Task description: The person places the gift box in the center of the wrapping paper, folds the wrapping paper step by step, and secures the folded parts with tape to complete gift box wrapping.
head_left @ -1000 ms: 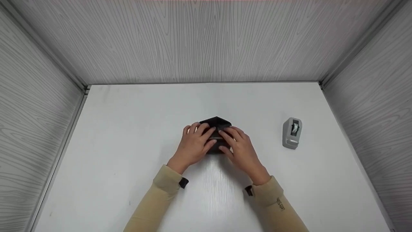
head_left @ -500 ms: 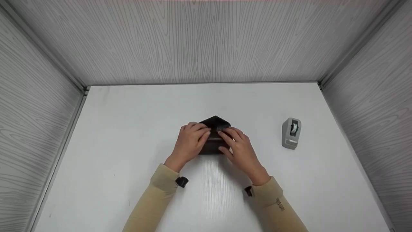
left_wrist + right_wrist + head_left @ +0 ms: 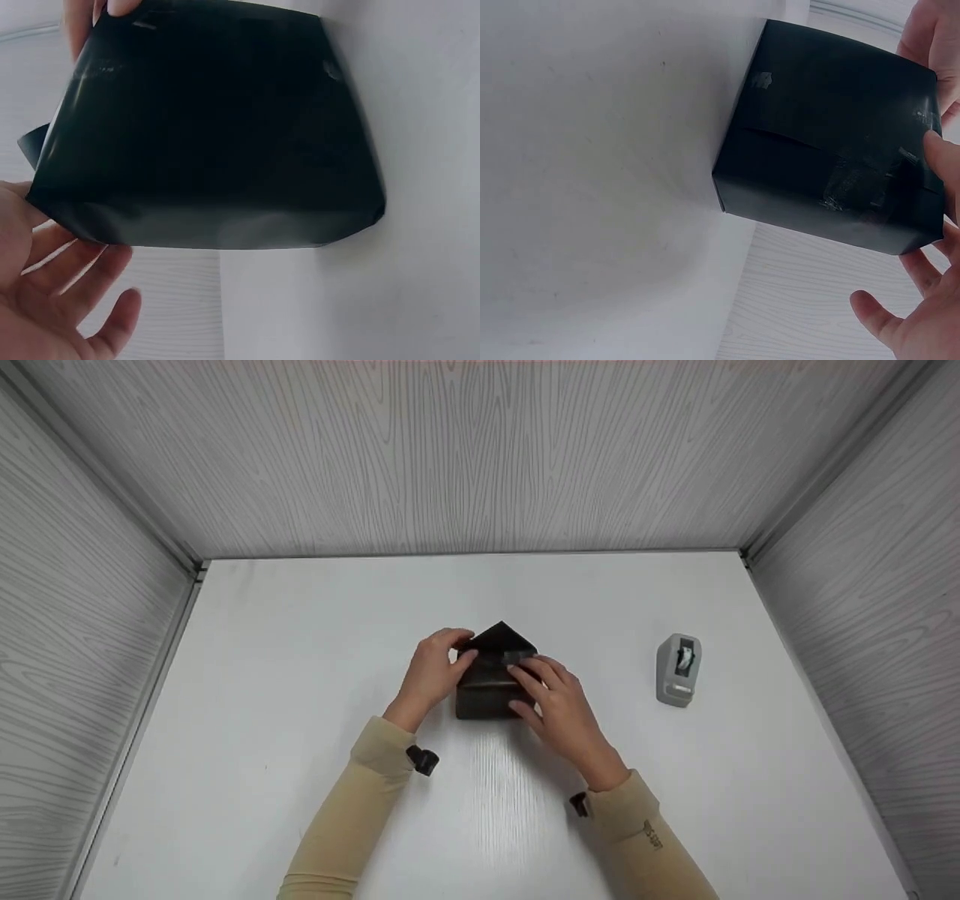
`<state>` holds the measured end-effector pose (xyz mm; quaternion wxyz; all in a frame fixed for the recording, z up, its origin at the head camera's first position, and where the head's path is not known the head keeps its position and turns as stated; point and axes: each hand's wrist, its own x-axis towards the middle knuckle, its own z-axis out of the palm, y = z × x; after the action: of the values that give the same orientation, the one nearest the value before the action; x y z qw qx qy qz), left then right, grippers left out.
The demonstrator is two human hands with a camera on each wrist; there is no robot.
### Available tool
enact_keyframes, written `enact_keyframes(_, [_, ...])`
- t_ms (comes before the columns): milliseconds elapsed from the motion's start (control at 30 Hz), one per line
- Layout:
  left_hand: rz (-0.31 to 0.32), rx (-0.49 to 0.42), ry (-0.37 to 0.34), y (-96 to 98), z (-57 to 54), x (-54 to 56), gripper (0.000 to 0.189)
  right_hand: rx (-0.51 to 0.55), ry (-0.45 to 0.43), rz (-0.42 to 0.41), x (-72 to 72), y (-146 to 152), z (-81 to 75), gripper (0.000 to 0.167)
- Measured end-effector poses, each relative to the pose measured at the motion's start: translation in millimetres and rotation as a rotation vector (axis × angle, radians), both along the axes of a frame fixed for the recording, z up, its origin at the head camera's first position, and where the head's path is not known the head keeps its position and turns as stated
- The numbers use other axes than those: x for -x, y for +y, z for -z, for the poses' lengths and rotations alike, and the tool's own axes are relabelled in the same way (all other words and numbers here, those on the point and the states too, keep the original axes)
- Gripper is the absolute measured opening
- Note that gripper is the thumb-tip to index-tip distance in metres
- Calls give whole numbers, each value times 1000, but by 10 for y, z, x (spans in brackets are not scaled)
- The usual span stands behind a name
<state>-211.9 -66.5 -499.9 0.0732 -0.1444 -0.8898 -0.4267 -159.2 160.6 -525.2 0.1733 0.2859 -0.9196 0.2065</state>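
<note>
A black box (image 3: 487,701), apparently wrapped in glossy paper, rests on the white table in the head view, a pointed flap (image 3: 501,636) rising at its far side. My left hand (image 3: 431,675) holds the far left corner, thumb on the near side of the flap's base and fingers behind it. At the right side, my right hand (image 3: 562,709) grips the box with its thumb low on the front and fingertips on top. Beside those fingertips lies a strip of clear tape (image 3: 516,658). More tape patches (image 3: 761,80) show on the black wrapping in the right wrist view.
A grey tape dispenser (image 3: 679,670) stands on the white table (image 3: 300,660) to the right of the hands. Grey wood-grain panels (image 3: 480,457) enclose the table at the back and both sides.
My left hand has slid outward and away to the box's far left corner, uncovering the top and front. The flap stands taller. The right hand has stayed almost still.
</note>
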Motion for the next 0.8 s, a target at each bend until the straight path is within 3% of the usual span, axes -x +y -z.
enact_keyframes(133, [19,-7,-72,6,-29,36,18,7,5,-7,3,3,4,50])
enact_keyframes(500, [-27,3,-61,24,-72,37,5,15,-8,-8,-6,-1,-11,50])
enact_keyframes(800, [75,13,-93,-107,-134,64,16,10,3,-11,-2,6,11,49])
